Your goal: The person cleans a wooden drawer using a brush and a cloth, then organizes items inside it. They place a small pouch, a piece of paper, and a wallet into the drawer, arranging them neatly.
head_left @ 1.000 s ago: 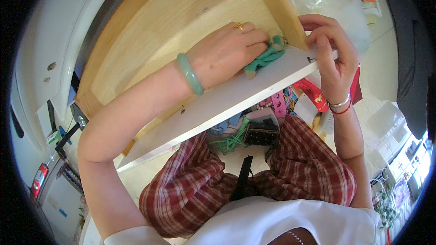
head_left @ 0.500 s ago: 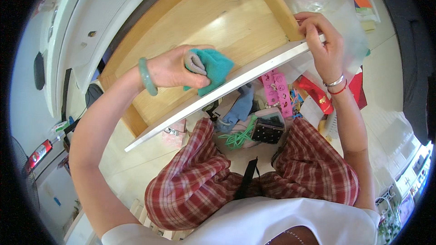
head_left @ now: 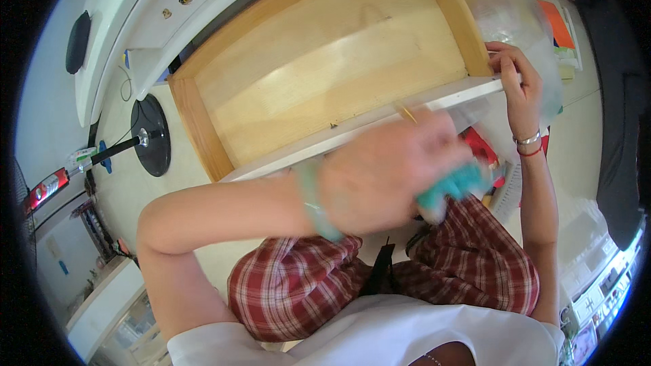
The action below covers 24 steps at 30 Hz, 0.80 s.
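Observation:
A pulled-out wooden drawer (head_left: 319, 61) with a white front panel lies ahead of me. Its inside is bare pale wood with a few small dark specks. My left hand (head_left: 390, 169), blurred by motion, is closed on a teal cloth (head_left: 456, 186) with a greyish side, over my lap on my side of the drawer front. At the drawer's right front corner, my right hand (head_left: 521, 81) wraps its fingers around the end of the white panel. A small yellowish strip (head_left: 407, 114) shows beside my left hand; I cannot make out what it is.
Red items (head_left: 480, 146) and other things on the floor are mostly hidden behind my left hand. A clear plastic bag (head_left: 505, 17) sits right of the drawer. On the left stands a round black base (head_left: 150, 135) with a pole, near a white cabinet (head_left: 152, 13).
My left hand has swung from above the drawer to the right and toward me, carrying the teal cloth. My right hand stays on the drawer corner. The view has shifted slightly.

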Each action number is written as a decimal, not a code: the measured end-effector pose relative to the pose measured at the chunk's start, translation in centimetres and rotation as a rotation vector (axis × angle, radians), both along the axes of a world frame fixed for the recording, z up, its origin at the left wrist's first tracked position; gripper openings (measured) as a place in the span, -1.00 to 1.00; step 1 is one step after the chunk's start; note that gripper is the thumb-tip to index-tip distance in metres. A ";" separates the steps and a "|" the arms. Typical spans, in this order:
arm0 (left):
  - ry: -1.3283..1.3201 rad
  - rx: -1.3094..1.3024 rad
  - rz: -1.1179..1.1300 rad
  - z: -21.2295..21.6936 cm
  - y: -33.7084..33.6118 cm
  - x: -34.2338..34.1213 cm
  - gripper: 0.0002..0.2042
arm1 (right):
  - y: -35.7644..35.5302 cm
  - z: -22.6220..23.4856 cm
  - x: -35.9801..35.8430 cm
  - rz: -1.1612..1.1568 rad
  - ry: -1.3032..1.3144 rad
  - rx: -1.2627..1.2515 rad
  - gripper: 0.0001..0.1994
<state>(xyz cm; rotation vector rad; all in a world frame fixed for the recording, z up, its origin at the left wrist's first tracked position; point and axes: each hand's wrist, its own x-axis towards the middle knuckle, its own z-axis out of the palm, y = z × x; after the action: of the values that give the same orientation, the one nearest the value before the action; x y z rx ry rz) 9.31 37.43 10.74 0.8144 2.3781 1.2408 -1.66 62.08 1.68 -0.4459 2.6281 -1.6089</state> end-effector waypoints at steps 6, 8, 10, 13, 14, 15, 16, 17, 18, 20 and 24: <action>0.056 -0.283 0.272 -4.1 -13.3 -1.4 -0.42 | 0.4 0.2 0.2 -0.029 -0.005 0.018 -0.78; -0.177 -0.392 0.064 -5.3 -14.7 1.3 -0.39 | 0.5 0.0 0.2 -0.014 0.006 0.030 -0.78; -0.321 -0.353 -0.030 -5.6 -15.8 1.3 -0.30 | 0.3 0.0 0.3 -0.018 0.011 0.043 -0.78; -0.421 -0.345 -0.139 -5.4 -15.8 -0.2 -0.25 | 0.6 -0.1 0.4 -0.032 -0.008 0.042 -0.78; -0.436 -0.354 -0.170 -5.3 -15.7 -0.8 -0.24 | 0.6 -0.1 0.4 -0.022 0.000 0.048 -0.78; -0.410 -0.410 -0.187 -5.1 -15.6 -1.1 -0.25 | 0.5 -0.1 0.3 -0.012 0.008 0.054 -0.78; -0.387 -0.473 -0.208 -4.8 -15.5 -1.3 -0.25 | 0.4 -0.1 0.4 -0.005 0.013 0.053 -0.79; -0.364 -0.535 -0.229 -4.7 -15.5 -1.4 -0.25 | 0.5 -0.1 0.4 0.000 0.012 0.048 -0.79; -0.366 -0.590 -0.262 -4.7 -15.7 -1.4 -0.26 | 0.7 -0.1 0.4 0.004 0.010 0.042 -0.78; -0.366 -0.696 -0.333 -4.9 -16.3 -1.4 -0.28 | 0.8 -0.2 0.4 0.013 0.022 0.045 -0.78; -0.542 -0.458 -0.123 -4.4 -15.8 0.1 -0.38 | 1.0 -0.5 0.6 0.039 0.037 0.055 -0.76</action>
<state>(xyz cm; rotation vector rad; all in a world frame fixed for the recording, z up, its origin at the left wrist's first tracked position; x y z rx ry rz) 9.41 21.60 6.32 0.4040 2.0063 0.7027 -1.10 63.04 1.16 -0.5256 2.6649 -1.5286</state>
